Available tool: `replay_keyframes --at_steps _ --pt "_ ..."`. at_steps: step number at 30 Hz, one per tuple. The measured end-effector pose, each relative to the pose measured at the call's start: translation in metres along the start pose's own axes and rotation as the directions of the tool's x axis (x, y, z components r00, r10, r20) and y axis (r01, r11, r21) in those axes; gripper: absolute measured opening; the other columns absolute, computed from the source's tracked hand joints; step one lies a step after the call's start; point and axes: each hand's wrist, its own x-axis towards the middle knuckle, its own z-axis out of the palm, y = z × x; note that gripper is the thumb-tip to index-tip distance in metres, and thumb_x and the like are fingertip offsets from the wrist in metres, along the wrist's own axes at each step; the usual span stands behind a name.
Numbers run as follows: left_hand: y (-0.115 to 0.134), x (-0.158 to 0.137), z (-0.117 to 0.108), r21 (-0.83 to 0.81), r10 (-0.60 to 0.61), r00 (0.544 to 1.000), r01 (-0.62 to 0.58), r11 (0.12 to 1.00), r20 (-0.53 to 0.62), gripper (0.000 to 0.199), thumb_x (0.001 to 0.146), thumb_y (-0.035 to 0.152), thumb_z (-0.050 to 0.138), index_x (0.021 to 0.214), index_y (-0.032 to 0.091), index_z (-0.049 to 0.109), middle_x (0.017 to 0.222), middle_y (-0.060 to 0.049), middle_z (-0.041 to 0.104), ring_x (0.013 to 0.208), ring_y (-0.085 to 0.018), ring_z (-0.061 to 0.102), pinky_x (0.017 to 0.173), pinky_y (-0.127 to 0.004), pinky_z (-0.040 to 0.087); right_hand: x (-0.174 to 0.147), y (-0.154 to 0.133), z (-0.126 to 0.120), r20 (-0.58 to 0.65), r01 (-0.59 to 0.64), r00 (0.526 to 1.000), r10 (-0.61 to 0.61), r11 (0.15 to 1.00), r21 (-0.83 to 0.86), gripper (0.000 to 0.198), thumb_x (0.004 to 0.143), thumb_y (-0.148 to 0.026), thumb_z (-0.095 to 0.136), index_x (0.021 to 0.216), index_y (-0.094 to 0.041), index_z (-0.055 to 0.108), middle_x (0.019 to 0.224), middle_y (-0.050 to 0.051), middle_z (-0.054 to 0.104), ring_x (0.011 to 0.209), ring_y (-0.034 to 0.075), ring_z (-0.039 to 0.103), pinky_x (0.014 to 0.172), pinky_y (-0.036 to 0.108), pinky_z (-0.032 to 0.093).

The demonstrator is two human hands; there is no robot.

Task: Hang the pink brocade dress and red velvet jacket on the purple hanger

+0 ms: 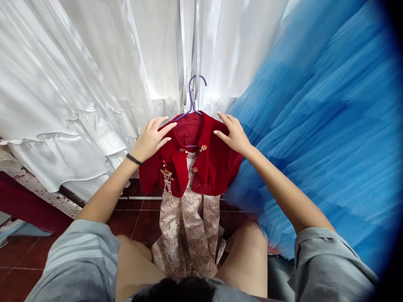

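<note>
Jacket, short, red velvet, w/ gold-toned ornaments, sits on slim purple hanger. My L hand: open, fingers extended, at jacket's L shoulder area. My R hand: open, ditto, at R shoulder area. Ref. jacket: shiny beige-brown patterned garment below; glossy white fabric behind; blue tulle to R.

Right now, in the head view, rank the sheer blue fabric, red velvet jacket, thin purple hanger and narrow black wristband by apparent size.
Largest to smallest:
1. Sheer blue fabric
2. Red velvet jacket
3. Thin purple hanger, partly hidden
4. Narrow black wristband
</note>
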Motion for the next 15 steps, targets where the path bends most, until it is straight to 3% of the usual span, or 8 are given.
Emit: replay_keyframes --at_steps 3,5,8,11,12,13,15 --pt "-0.023 0.032 0.002 -0.084 0.101 0.988 -0.092 0.992 0.116 0.029 0.091 0.032 0.052 0.113 0.020 0.066 0.133 -0.012 0.057 0.124 -0.027 0.052 0.107 -0.045 0.041 0.020 0.007 0.003 0.054 0.010 0.998 -0.015 0.996 0.093 0.047 0.096 -0.036 0.039 0.136 -0.016 0.056 0.116 0.014 0.066 0.108 0.029 0.058 0.098 0.042 0.043" --pt "-0.035 0.046 0.006 -0.171 0.055 0.992 -0.034 0.985 0.118 0.025 0.090 0.035 0.051 0.098 0.018 0.067 0.112 -0.010 0.065 0.105 -0.024 0.060 0.098 -0.040 0.047 0.030 0.009 0.001 0.127 -0.043 0.992 0.019 0.981 0.191 0.043 0.097 -0.040 0.038 0.110 -0.014 0.069 0.093 0.010 0.069 0.092 0.025 0.062 0.088 0.036 0.045" --pt "-0.049 0.061 0.008 -0.351 -0.124 0.971 0.190 0.917 0.203 0.031 0.086 0.046 0.056 0.084 0.016 0.064 0.081 -0.005 0.065 0.078 -0.020 0.062 0.078 -0.033 0.052 0.046 0.019 -0.004 0.370 -0.271 0.921 0.119 0.878 0.393 0.045 0.091 -0.053 0.049 0.077 -0.015 0.068 0.071 0.005 0.065 0.069 0.020 0.060 0.070 0.030 0.046" --pt "-0.055 0.071 0.008 -0.431 -0.263 0.871 0.442 0.787 0.414 0.040 0.085 0.055 0.052 0.076 0.016 0.060 0.075 -0.006 0.064 0.069 -0.020 0.061 0.068 -0.032 0.052 0.058 0.029 -0.006 0.563 -0.506 0.798 0.216 0.748 0.430 0.042 0.089 -0.051 0.052 0.069 -0.016 0.062 0.069 0.007 0.066 0.061 0.019 0.058 0.061 0.030 0.045" --pt "-0.054 0.072 0.008 -0.411 -0.276 0.858 0.461 0.787 0.433 0.042 0.086 0.056 0.049 0.076 0.016 0.060 0.077 -0.007 0.066 0.071 -0.021 0.062 0.070 -0.034 0.053 0.057 0.029 -0.007 0.558 -0.508 0.793 0.244 0.769 0.387 0.041 0.091 -0.047 0.049 0.069 -0.016 0.061 0.070 0.008 0.066 0.061 0.019 0.058 0.061 0.030 0.045" --pt "-0.050 0.071 0.007 -0.376 -0.271 0.876 0.426 0.823 0.399 0.043 0.088 0.056 0.046 0.079 0.016 0.061 0.083 -0.009 0.067 0.078 -0.023 0.064 0.076 -0.037 0.054 0.053 0.026 -0.007 0.495 -0.466 0.825 0.274 0.826 0.319 0.040 0.093 -0.043 0.045 0.070 -0.016 0.062 0.072 0.009 0.066 0.065 0.020 0.059 0.063 0.031 0.046" --pt "-0.036 0.063 0.005 -0.239 -0.183 0.960 0.232 0.943 0.211 0.042 0.090 0.052 0.046 0.093 0.015 0.065 0.103 -0.013 0.068 0.100 -0.029 0.062 0.095 -0.045 0.049 0.035 0.011 -0.007 0.222 -0.318 0.931 0.290 0.942 0.104 0.040 0.097 -0.037 0.037 0.078 -0.015 0.064 0.082 0.013 0.068 0.078 0.024 0.061 0.072 0.034 0.047"
